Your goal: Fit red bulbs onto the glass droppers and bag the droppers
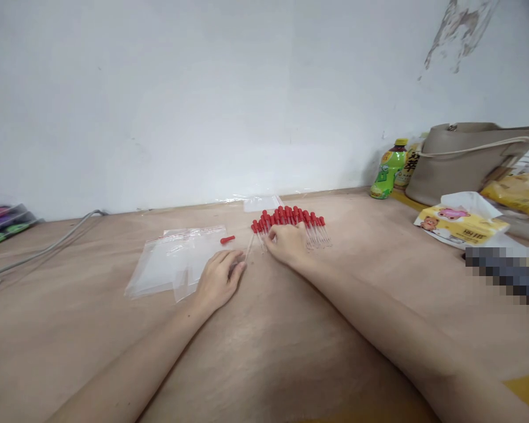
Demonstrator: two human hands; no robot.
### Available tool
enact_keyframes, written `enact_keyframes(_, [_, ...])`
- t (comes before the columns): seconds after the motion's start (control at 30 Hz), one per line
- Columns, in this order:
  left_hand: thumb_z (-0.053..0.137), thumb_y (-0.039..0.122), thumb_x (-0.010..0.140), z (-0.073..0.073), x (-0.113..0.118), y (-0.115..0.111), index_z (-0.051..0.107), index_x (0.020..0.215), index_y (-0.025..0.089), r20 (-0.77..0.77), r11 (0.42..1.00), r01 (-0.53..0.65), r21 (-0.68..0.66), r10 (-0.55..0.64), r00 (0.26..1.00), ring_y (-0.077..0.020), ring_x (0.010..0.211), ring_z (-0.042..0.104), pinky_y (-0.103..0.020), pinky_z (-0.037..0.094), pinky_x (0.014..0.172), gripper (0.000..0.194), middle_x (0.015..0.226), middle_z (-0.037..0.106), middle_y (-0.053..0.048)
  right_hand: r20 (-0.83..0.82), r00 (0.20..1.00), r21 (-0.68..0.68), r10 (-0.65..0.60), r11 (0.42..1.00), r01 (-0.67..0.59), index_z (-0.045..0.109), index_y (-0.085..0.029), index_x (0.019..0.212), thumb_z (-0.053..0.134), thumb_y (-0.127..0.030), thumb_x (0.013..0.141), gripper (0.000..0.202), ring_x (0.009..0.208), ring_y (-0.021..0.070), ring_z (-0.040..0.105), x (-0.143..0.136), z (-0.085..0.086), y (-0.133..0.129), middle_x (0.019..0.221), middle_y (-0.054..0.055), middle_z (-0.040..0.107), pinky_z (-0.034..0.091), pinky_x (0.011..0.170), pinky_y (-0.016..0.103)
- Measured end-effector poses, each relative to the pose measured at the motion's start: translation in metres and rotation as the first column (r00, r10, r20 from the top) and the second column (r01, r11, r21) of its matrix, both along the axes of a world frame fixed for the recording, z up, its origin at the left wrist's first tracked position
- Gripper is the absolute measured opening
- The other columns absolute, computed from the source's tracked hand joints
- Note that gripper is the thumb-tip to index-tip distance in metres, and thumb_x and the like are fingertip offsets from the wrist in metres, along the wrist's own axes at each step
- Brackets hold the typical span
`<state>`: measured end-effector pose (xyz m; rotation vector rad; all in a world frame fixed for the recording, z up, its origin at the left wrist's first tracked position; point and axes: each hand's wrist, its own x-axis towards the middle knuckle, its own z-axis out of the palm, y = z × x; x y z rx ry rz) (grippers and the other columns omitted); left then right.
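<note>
A row of glass droppers with red rubber bulbs [286,216] lies on the brown-covered table, bulbs toward the wall. My right hand [286,242] rests over the near side of the row, fingers curled and the thumb and index finger together by the glass tubes. What they pinch is hidden. My left hand [220,275] is left of the row, thumb and fingers closed on the near end of a slender glass tube [249,247] that slants up toward the leftmost bulbs. One loose red rubber bulb [227,239] lies beyond my left hand.
Clear zip bags [158,264] lie flat left of my left hand; another bag [261,204] is by the wall. At right stand a green drink bottle [388,170], a grey-beige bag [458,167] and a tissue pack [461,218]. A cable [57,244] runs at left.
</note>
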<state>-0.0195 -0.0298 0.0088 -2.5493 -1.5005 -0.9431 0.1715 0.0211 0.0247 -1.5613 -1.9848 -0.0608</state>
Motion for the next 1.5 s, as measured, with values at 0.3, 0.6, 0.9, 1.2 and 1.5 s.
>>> enact_keyframes(0.3, [0.043,0.027,0.081,0.009,-0.03,0.049,0.059,0.098,0.016,-0.042,0.97,-0.241,0.037,0.243,0.969,-0.0262,0.094,0.052,-0.04,0.042,0.086,0.026,0.096,0.055,-0.01,0.058,0.998,-0.226,-0.039,0.973,0.051,0.061,-0.016,0.068,0.049,-0.045,0.077,0.033,0.069,0.021,0.057,-0.052,0.001,0.007,0.071,0.009,0.065,0.026,0.078,0.041])
enact_keyframes(0.6, [0.057,0.03,0.072,0.008,-0.025,0.089,0.06,0.07,0.018,-0.009,0.974,-0.225,-0.028,0.225,0.974,-0.0237,0.076,0.054,-0.039,0.044,0.074,0.012,0.073,0.054,-0.006,0.066,0.991,-0.279,0.115,0.956,-0.093,0.059,-0.02,0.072,0.052,-0.033,0.077,0.016,0.08,0.0214,0.056,-0.017,-0.001,-0.027,0.081,0.006,0.065,0.03,0.077,0.039])
enact_keyframes(0.9, [0.044,0.027,0.084,0.016,0.008,0.016,0.053,0.087,0.018,0.155,0.988,0.044,-0.145,-0.021,0.988,-0.0159,0.071,0.056,-0.027,0.045,0.061,0.013,0.082,0.061,-0.003,0.021,0.968,-0.109,0.25,0.963,-0.247,0.049,-0.017,0.078,0.042,-0.022,0.085,0.011,0.076,0.0164,0.051,0.044,-0.009,-0.052,0.081,0.005,0.059,0.032,0.072,0.033])
enact_keyframes(1.2, [0.04,0.026,0.088,0.003,0.022,-0.025,0.059,0.1,0.02,0.17,0.964,0.226,-0.138,-0.202,0.965,-0.0163,0.087,0.056,-0.029,0.045,0.078,0.023,0.095,0.06,-0.005,-0.32,0.833,0.07,0.452,0.888,-0.455,0.051,-0.018,0.091,0.043,-0.019,0.083,0.012,0.076,0.0153,0.053,0.046,-0.027,-0.055,0.084,0.005,0.058,0.043,0.069,0.029])
enact_keyframes(1.5, [0.043,0.027,0.087,0.003,0.023,-0.025,0.057,0.101,0.02,0.219,0.962,0.213,-0.17,-0.174,0.96,-0.0156,0.085,0.058,-0.026,0.048,0.071,0.021,0.094,0.063,-0.003,-0.168,0.801,0.109,0.575,0.818,-0.565,0.056,-0.017,0.091,0.041,-0.018,0.085,0.016,0.08,0.015,0.052,0.049,-0.017,-0.063,0.084,0.006,0.058,0.041,0.072,0.029])
